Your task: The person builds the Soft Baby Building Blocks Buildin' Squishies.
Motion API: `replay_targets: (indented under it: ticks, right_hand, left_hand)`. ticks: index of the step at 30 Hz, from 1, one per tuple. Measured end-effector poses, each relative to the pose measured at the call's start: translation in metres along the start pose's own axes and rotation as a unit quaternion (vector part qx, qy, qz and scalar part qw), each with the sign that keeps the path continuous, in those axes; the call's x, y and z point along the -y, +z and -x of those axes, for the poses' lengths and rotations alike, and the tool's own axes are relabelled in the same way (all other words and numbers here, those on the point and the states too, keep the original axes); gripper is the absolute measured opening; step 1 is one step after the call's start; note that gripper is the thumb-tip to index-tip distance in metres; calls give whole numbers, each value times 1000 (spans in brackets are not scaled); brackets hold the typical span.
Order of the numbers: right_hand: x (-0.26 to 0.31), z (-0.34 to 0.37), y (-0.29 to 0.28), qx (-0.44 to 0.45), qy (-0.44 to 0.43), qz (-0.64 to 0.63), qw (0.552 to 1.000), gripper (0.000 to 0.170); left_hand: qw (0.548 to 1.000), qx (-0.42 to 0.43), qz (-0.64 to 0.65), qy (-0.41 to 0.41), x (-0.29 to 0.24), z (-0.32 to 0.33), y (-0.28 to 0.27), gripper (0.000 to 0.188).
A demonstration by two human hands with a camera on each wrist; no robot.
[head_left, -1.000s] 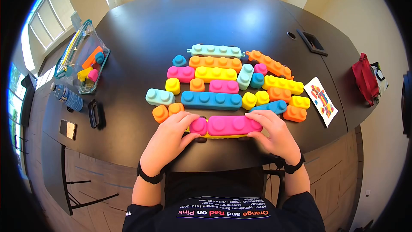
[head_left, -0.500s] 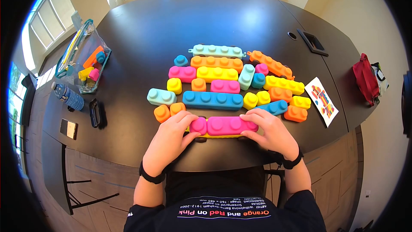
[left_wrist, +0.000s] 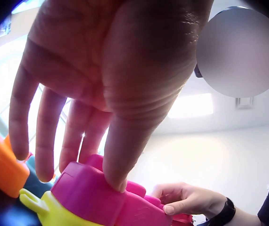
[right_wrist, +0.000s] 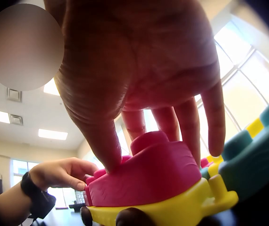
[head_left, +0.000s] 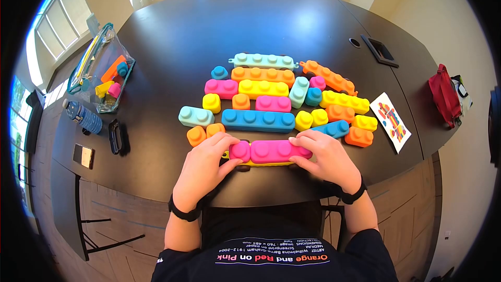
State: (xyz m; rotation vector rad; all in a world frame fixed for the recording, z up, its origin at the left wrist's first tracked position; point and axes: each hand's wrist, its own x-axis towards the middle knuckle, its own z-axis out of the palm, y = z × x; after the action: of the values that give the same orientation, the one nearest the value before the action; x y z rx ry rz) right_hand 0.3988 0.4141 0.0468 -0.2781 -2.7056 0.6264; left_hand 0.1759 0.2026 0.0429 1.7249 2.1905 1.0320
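At the table's near edge, a yellow wheeled base (head_left: 269, 164) carries a small one-stud pink block (head_left: 240, 151) and a long pink block (head_left: 271, 151), side by side. My left hand (head_left: 203, 164) pinches the small block between thumb and fingertips; the left wrist view shows the thumb on its near side. With thumb in front and fingers behind, my right hand (head_left: 331, 159) grips the right end of the long block. In the right wrist view, the long block (right_wrist: 146, 181) sits on the yellow base (right_wrist: 181, 209), whose hook sticks out at the end.
Rows of blocks lie just beyond, including a long blue block (head_left: 258, 121). Behind them stand a mint wheeled base (head_left: 265, 61) and an orange one (head_left: 329, 77). Leftward are a clear bag (head_left: 107, 73), water bottle (head_left: 83, 117) and phone (head_left: 83, 156); rightward, a picture card (head_left: 391, 122).
My right hand has shifted slightly left along with the end of the long pink block. The left hand keeps its hold on the small block, almost unmoved.
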Motion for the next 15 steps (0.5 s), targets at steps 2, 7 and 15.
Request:
replay_targets:
  ticks: [2,7,15]
  right_hand:
    - [2,-1,-1,7,8,-1,1000,35]
    - [0,2,0,5,12,1,1000,35]
    - [-7,12,-7,5,42,-14,999,38]
  left_hand:
    - [1000,9,-3,-19,-1,1,0,36]
    - [1000,0,-12,-12,3,2,1,37]
    - [998,33,25,-49,4,-2,-2,38]
